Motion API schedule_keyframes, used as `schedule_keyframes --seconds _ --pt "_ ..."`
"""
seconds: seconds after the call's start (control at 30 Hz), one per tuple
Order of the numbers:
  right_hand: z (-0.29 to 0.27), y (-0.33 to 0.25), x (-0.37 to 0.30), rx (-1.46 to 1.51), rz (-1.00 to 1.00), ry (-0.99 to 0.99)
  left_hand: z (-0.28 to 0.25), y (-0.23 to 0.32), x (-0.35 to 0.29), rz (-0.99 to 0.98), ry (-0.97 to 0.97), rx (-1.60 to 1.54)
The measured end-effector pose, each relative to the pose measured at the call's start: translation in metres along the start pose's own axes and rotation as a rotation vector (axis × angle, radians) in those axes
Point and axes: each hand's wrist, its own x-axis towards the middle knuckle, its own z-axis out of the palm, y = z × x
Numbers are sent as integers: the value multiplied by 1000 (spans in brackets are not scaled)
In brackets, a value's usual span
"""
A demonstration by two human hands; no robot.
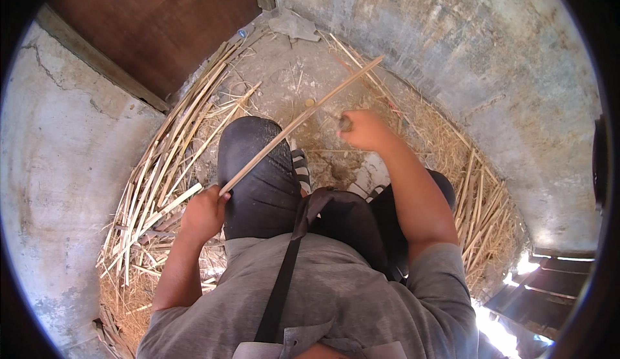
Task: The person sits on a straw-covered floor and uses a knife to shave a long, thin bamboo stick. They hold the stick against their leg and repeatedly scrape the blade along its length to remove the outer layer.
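My left hand [205, 213] is closed round the near end of a long bamboo strip [294, 124]. The strip slants up and to the right, passing over my bent left knee [252, 158] and ending near the far wall. My right hand [366, 131] is a fist, held right of the strip and apart from it. The dark, rounded end of a short thing [345, 124] pokes out of that fist; the rest is hidden, and its kind does not show. Just beyond my left hand is a paler strip end [184, 197].
Many split strips [171, 146] lie along the left side by a brown wooden panel [155, 23]. More strips [481, 194] and fine shavings [429, 126] line the right wall [478, 55]. My sandalled foot [301, 168] rests on the dirt floor. Dark slats [542, 291] stand at lower right.
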Motion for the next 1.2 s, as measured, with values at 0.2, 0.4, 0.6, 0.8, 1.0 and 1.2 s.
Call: schedule_keyframes --seconds 0.2,0.4,0.6,0.8,1.0,1.2 --pt "5 -2 0 2 7 -26 7 -2 -1 4 17 28" --pt "-10 40 9 95 231 99 0 -1 1 22 31 16" --pt "-11 -36 -11 -152 -67 -151 -3 -1 2 47 0 10" --pt "-19 37 9 129 237 41 8 -7 3 28 71 -1" --pt "-22 15 -5 2 160 29 -6 -9 4 72 -22 -47" --pt "-17 -23 -7 -68 -77 -161 -20 -23 -1 -25 -285 -229"
